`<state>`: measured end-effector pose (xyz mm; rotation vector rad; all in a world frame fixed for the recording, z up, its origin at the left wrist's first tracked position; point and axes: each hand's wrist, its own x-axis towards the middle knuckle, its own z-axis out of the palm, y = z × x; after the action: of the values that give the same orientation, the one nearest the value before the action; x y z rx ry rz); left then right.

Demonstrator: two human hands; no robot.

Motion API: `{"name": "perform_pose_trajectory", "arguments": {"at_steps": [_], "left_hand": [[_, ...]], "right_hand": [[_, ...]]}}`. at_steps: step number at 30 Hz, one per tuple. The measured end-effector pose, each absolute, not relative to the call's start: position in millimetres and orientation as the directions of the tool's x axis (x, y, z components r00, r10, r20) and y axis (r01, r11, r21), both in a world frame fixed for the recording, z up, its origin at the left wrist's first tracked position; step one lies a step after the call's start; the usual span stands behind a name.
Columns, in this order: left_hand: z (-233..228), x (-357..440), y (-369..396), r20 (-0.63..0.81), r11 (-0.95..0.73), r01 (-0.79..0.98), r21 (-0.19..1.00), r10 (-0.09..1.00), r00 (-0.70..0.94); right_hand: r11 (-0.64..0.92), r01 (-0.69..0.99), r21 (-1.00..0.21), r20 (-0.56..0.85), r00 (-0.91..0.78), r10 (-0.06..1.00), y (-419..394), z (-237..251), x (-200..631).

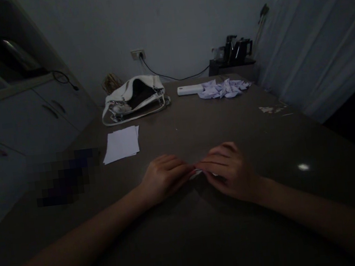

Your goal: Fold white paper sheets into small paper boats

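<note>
Both hands meet low over the middle of the dark table, pinching a small folded piece of white paper [197, 172]. My left hand [166, 176] has its fingertips closed on the paper's left end. From the other side, my right hand [228, 170] grips it between thumb and fingers. Most of the paper is hidden by the fingers, so its full shape cannot be made out. A stack of white paper sheets [121, 143] lies beyond my left hand. Farther back on the right is a pile of folded paper pieces [223, 88].
A white handbag [135, 96] stands open at the back of the table [183, 239]. Beside the folded pile lies a white elongated object [189, 90]. Paper scraps [272, 109] are near the right edge. A kettle [241, 51] sits on a dark stand behind. Cabinets [35, 119] flank the left.
</note>
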<state>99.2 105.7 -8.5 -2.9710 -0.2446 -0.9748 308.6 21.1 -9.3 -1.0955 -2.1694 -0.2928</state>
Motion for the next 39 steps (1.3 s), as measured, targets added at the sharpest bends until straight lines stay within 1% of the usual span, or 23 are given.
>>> {"name": "perform_pose_trajectory", "arguments": {"at_steps": [2,4,6,8,12,14,20,24,27,31,34,37,39], "left_hand": [[-9,100,104,0.599,-0.994,0.11,-0.004,0.086,0.796],[-8,100,102,0.602,-0.994,0.098,-0.048,0.049,0.797],[-7,100,100,0.606,-0.993,0.095,-0.077,0.029,0.795],[-6,99,100,0.613,-0.993,0.089,-0.08,0.021,0.79],[-3,97,104,0.617,-0.993,0.105,-0.062,0.045,0.785],[-2,97,106,0.621,-0.99,0.128,-0.055,0.066,0.781],[-1,95,113,0.633,-0.979,0.192,-0.071,0.105,0.767],[-1,93,117,0.627,-0.968,0.241,-0.065,0.148,0.764],[-1,92,120,0.622,-0.97,0.239,-0.052,0.156,0.767],[-1,91,122,0.649,-0.965,0.261,-0.026,0.182,0.739],[0,90,123,0.664,-0.954,0.3,-0.017,0.214,0.717],[-1,90,124,0.655,-0.955,0.296,-0.012,0.216,0.724],[-2,90,124,0.652,-0.955,0.295,-0.014,0.215,0.727]], "right_hand": [[0.615,0.781,-0.107,0.665,-0.404,0.628,20,-11,306],[0.596,0.792,-0.132,0.668,-0.374,0.643,20,-11,304],[0.579,0.801,-0.155,0.668,-0.347,0.658,20,-11,303],[0.561,0.808,-0.182,0.653,-0.327,0.683,22,-10,304],[0.481,0.836,-0.263,0.587,-0.257,0.768,27,-8,313],[0.443,0.846,-0.296,0.569,-0.216,0.794,31,-7,319],[0.37,0.854,-0.365,0.562,-0.115,0.819,40,-7,332],[0.352,0.862,-0.365,0.553,-0.103,0.827,42,-9,335],[0.347,0.871,-0.349,0.561,-0.103,0.822,44,-10,338],[0.295,0.886,-0.356,0.569,-0.044,0.821,50,-13,347],[0.268,0.863,-0.428,0.556,0.017,0.831,54,-17,353],[0.264,0.804,-0.532,0.523,0.068,0.849,54,-19,352],[0.27,0.774,-0.572,0.51,0.078,0.857,52,-17,347]]}}
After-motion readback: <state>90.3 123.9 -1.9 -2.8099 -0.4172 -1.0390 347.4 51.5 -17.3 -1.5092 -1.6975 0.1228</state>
